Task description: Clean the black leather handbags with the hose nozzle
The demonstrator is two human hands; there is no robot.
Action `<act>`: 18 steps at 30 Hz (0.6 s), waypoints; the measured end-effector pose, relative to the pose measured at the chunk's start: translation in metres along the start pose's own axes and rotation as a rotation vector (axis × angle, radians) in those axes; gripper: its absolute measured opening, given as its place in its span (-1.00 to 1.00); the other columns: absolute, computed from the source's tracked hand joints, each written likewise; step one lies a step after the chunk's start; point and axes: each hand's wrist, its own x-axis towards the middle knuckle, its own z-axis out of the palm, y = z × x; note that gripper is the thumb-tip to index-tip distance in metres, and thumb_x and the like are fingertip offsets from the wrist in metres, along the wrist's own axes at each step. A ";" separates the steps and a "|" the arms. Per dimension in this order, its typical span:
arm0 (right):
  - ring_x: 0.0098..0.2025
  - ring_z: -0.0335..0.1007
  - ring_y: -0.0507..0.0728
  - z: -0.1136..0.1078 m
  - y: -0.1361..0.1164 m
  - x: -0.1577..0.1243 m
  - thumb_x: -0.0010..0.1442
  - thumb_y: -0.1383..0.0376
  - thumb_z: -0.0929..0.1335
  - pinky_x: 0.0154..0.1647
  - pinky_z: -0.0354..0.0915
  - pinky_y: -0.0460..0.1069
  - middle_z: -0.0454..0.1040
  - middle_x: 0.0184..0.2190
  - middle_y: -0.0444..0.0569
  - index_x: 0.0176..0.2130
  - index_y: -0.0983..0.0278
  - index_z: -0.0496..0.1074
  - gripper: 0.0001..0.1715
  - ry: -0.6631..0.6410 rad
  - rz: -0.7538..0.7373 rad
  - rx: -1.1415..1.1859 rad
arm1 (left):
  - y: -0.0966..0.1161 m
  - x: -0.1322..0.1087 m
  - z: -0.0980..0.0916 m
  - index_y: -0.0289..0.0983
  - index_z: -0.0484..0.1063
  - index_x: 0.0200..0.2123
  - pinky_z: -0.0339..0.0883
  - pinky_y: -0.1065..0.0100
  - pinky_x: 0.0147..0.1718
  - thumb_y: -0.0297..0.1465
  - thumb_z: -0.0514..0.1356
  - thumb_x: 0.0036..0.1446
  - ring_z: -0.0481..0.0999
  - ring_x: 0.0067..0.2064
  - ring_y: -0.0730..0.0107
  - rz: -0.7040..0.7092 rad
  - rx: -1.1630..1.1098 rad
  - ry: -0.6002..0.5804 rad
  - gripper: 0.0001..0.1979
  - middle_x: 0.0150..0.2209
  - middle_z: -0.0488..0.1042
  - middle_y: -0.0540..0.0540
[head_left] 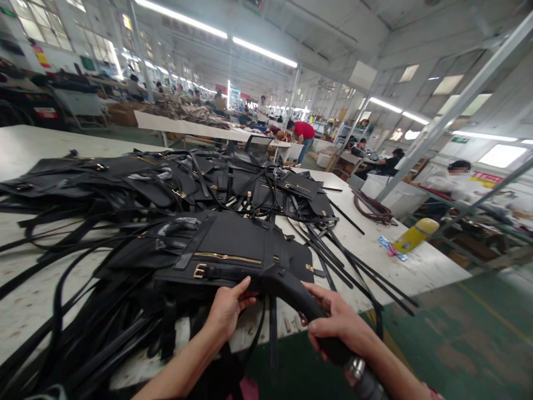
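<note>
A black bag (237,239) with a gold zipper (227,258) and a gold buckle (199,270) lies flat at the table's near edge. My left hand (229,308) pinches its front edge, thumb on top and fingers curled beneath. In my right hand (339,322) is a black curved nozzle (297,291) with a metal collar (355,369) at its lower end. Its flat tip rests over or just above the bag's lower edge, right of my left thumb; contact is unclear. Black straps (137,316) spread out beneath and left of the bag.
Behind the bag lies a heap of similar black bags (166,178). To the right, a yellow bottle (416,236), a blue-and-white packet (392,248) and coiled brown straps (372,208) sit on the white table (441,264). A person in red (303,131) bends over a farther table.
</note>
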 end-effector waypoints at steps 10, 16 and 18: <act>-0.68 0.31 -0.01 0.019 0.011 0.029 -0.18 0.49 0.39 -0.76 0.27 -0.16 0.41 -0.50 -0.18 0.13 0.22 0.14 -0.13 -0.046 -0.073 0.046 | -0.011 -0.014 -0.022 -0.43 0.48 -0.54 0.31 0.42 -0.58 -0.26 0.37 -0.34 0.42 -0.56 0.41 0.106 0.088 0.019 -0.67 -0.57 0.49 -0.12; -0.69 0.29 -0.01 0.005 0.014 0.014 -0.10 0.44 0.38 -0.76 0.27 -0.13 0.41 -0.52 -0.16 0.14 0.26 0.05 -0.15 0.162 -0.164 0.074 | -0.002 -0.053 -0.052 -0.39 0.47 -0.56 0.30 0.42 -0.57 -0.24 0.35 -0.29 0.41 -0.55 0.40 0.099 0.161 0.026 -0.70 -0.60 0.46 -0.05; -0.69 0.30 0.01 -0.006 0.015 0.009 -0.10 0.43 0.38 -0.77 0.26 -0.13 0.41 -0.54 -0.16 0.14 0.27 0.05 -0.17 0.168 -0.146 0.056 | -0.001 -0.057 -0.053 -0.37 0.50 -0.40 0.38 0.35 -0.46 -0.26 0.35 -0.27 0.50 -0.41 0.27 0.059 0.121 0.028 -0.66 -0.47 0.53 -0.10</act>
